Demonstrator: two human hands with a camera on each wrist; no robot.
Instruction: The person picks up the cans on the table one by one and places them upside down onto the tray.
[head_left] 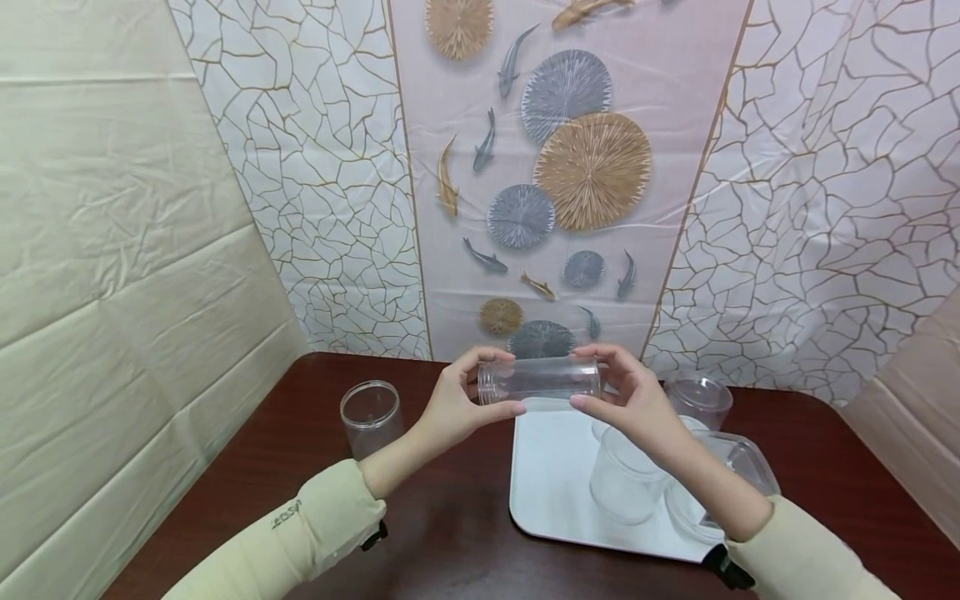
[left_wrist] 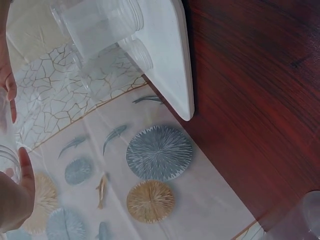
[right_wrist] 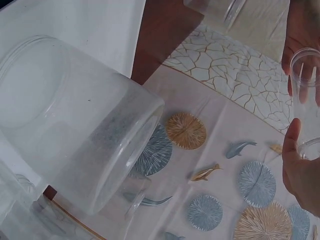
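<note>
A clear plastic jar (head_left: 540, 380) lies on its side in the air above the table, its threaded neck pointing left. My left hand (head_left: 459, 397) grips the neck end between thumb and fingers. At the other end my right hand (head_left: 632, 402) holds the jar the same way. In the left wrist view only part of the left hand (left_wrist: 17, 192) and the jar's ringed neck (left_wrist: 7, 159) show at the edge. The right wrist view has the right hand (right_wrist: 301, 175) at its right edge, with the jar partly cut off.
One clear jar (head_left: 372, 417) stands on the dark red table (head_left: 442, 517) at left. A white tray (head_left: 551, 500) at right bears several clear containers, including a wide jar (head_left: 626, 487). Another clear container (head_left: 701, 398) is behind my right forearm. A patterned cloth (head_left: 480, 275) hangs behind.
</note>
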